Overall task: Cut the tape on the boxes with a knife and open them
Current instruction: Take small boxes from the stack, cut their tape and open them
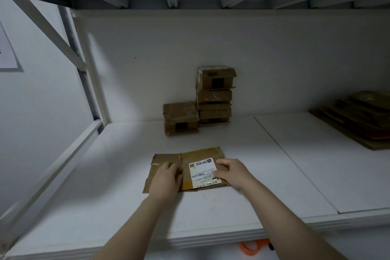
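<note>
head view looks down at my two hands on a flattened box lying on the white shelf, near its front edge. my left hand lies palm-down on the left half of the cardboard, fingers loosely bent and pressing, with nothing held in it. my right hand sits at the right edge of the white shipping label, fingers curled toward it. the light is dim, and i cannot tell whether it pinches the cardboard or only rests on it. neither hand has a knife.

i judge this box to be finished: it is open and pressed flat, and the step in hand is smoothing it down or readying it to be moved. a pile of flattened cardboard lies well apart at the right end of the shelf, a likely place for it. at the back wall a stack of three boxes stands just beside one lower box, all looking closed. next i would set this one aside, pull one of those forward and take up the knife. an orange handle shows just under the shelf's front edge, perhaps the cutter.
</note>
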